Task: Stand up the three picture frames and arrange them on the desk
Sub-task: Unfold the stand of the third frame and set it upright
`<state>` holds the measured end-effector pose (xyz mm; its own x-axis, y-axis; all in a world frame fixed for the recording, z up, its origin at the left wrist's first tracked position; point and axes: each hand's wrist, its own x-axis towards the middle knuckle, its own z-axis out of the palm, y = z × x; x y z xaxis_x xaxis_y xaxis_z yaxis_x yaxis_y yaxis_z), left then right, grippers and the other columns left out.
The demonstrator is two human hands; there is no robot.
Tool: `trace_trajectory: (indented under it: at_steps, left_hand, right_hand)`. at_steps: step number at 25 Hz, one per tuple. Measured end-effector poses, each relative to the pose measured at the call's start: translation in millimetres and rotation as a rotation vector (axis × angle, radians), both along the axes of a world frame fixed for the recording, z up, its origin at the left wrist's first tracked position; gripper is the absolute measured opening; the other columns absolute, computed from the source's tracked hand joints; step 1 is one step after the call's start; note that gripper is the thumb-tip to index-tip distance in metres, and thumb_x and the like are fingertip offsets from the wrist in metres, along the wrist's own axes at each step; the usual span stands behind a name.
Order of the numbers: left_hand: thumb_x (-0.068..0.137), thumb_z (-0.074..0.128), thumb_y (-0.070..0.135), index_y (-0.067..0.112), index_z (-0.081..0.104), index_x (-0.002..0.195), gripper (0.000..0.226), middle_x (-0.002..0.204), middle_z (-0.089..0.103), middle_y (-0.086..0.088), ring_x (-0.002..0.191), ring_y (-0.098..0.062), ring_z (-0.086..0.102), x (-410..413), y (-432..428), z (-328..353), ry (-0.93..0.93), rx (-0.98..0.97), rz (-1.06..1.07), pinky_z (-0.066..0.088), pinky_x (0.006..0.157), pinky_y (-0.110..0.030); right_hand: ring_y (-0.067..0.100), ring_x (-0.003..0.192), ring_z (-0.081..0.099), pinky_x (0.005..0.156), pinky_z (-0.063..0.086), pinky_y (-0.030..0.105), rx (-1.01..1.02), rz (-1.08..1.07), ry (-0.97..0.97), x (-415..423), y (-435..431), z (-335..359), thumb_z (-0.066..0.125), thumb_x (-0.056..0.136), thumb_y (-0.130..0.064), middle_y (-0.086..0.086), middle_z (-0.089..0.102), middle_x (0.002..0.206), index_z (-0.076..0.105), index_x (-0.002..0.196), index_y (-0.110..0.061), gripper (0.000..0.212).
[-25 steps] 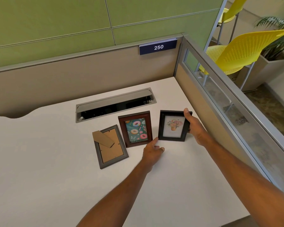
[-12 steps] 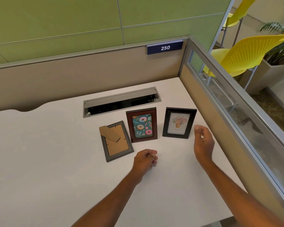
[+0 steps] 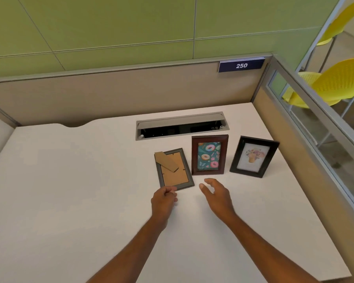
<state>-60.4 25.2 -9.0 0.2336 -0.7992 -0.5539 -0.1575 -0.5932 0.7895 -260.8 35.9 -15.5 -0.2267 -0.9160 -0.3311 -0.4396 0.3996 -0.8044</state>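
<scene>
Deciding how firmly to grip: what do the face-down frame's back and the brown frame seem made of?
Grey frame: its backing and easel flap look like matte tan cardboard or fibreboard. Brown frame: dark reddish wood or wood-look moulding, slightly glossy; which one is unclear.

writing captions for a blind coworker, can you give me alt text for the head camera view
Two picture frames stand upright on a white desk, a brown donut-print frame and a black flower-print frame, while a grey frame lies face down to their left with its cardboard stand showing. The person's left hand and right hand hover empty just in front of the frames.
</scene>
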Motion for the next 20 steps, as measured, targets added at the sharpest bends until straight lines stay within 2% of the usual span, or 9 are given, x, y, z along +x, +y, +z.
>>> trace_trajectory:
  at_steps: [3, 6, 8, 11, 13, 15, 16, 18, 20]
  left_hand:
    - [0.108, 0.056, 0.009, 0.016, 0.075, 0.122, 0.025, 0.126, 0.073, 0.000, 0.114, -0.021, 0.066, 24.7, -4.8, 1.2, -0.089, -0.018, 0.058, 0.057, 0.107, -0.038]
    - [0.106, 0.060, 0.011, 0.018, 0.067, 0.133, 0.029, 0.127, 0.065, 0.003, 0.121, -0.023, 0.060, 37.8, -11.0, 0.9, -0.030, 0.027, 0.031, 0.052, 0.114, -0.042]
    - [0.104, 0.062, 0.010, 0.024, 0.066, 0.114, 0.017, 0.109, 0.064, 0.007, 0.116, -0.027, 0.063, 38.8, -15.3, 0.7, -0.006, 0.061, 0.019, 0.055, 0.108, -0.043]
    - [0.099, 0.058, 0.005, 0.023, 0.051, 0.077, 0.029, 0.079, 0.051, 0.005, 0.088, -0.024, 0.051, 37.4, -19.0, -2.6, -0.029, 0.098, -0.027, 0.043, 0.079, -0.038]
    - [0.098, 0.058, 0.006, 0.017, 0.049, 0.078, 0.025, 0.079, 0.047, -0.003, 0.085, -0.025, 0.046, 37.9, -20.9, -2.1, -0.014, 0.120, -0.043, 0.038, 0.075, -0.039]
    - [0.101, 0.061, 0.010, 0.017, 0.059, 0.087, 0.016, 0.089, 0.055, -0.002, 0.094, -0.026, 0.053, 40.4, -23.4, -1.1, 0.002, 0.119, -0.020, 0.048, 0.084, -0.035]
    - [0.101, 0.063, 0.011, 0.021, 0.062, 0.088, 0.017, 0.092, 0.058, 0.001, 0.100, -0.025, 0.055, 42.6, -24.8, -2.5, 0.010, 0.121, 0.004, 0.051, 0.090, -0.035]
    - [0.101, 0.065, 0.011, 0.031, 0.050, 0.076, 0.035, 0.085, 0.052, 0.009, 0.100, -0.025, 0.053, 47.0, -25.6, -4.7, 0.006, 0.125, 0.029, 0.048, 0.087, -0.037]
    - [0.102, 0.065, 0.010, 0.031, 0.049, 0.076, 0.036, 0.089, 0.054, 0.009, 0.101, -0.024, 0.053, 51.8, -25.6, -7.3, -0.006, 0.131, 0.048, 0.049, 0.086, -0.038]
  right_hand:
    - [0.028, 0.143, 0.058, 0.115, 0.048, 0.041, 0.088, 0.027, 0.000, 21.6, -8.6, -0.1, 0.065, 0.106, -0.047, 0.008, 0.061, 0.157, 0.059, 0.151, -0.016, 0.055]
    - [0.030, 0.149, 0.053, 0.118, 0.046, 0.043, 0.130, 0.041, 0.049, 35.2, -16.7, -1.4, 0.065, 0.106, -0.048, 0.009, 0.055, 0.163, 0.053, 0.157, -0.015, 0.062]
    - [0.031, 0.151, 0.050, 0.121, 0.044, 0.045, 0.143, 0.046, 0.060, 41.0, -21.2, -1.5, 0.066, 0.106, -0.047, 0.009, 0.052, 0.166, 0.050, 0.161, -0.015, 0.066]
    - [0.031, 0.148, 0.053, 0.122, 0.046, 0.047, 0.137, 0.055, 0.056, 49.5, -25.0, -3.8, 0.068, 0.105, -0.044, 0.010, 0.056, 0.163, 0.051, 0.160, -0.013, 0.066]
    - [0.031, 0.148, 0.054, 0.122, 0.047, 0.049, 0.136, 0.044, 0.051, 54.2, -25.7, -5.0, 0.070, 0.104, -0.042, 0.010, 0.057, 0.162, 0.051, 0.159, -0.012, 0.066]
    - [0.031, 0.149, 0.053, 0.122, 0.046, 0.047, 0.131, 0.014, 0.030, 57.4, -25.4, -5.2, 0.072, 0.103, -0.040, 0.010, 0.057, 0.162, 0.051, 0.160, -0.011, 0.067]
    - [0.031, 0.148, 0.053, 0.122, 0.047, 0.045, 0.126, -0.003, 0.013, 58.2, -25.5, -5.3, 0.072, 0.103, -0.039, 0.010, 0.057, 0.161, 0.052, 0.159, -0.011, 0.066]
    - [0.030, 0.148, 0.053, 0.117, 0.046, 0.041, 0.125, -0.035, -0.031, 59.3, -25.8, -5.9, 0.073, 0.103, -0.038, 0.009, 0.057, 0.161, 0.051, 0.159, -0.012, 0.065]
    - [0.029, 0.148, 0.054, 0.116, 0.046, 0.040, 0.134, -0.058, -0.075, 61.7, -26.3, -6.5, 0.072, 0.104, -0.036, 0.009, 0.057, 0.162, 0.050, 0.160, -0.012, 0.065]
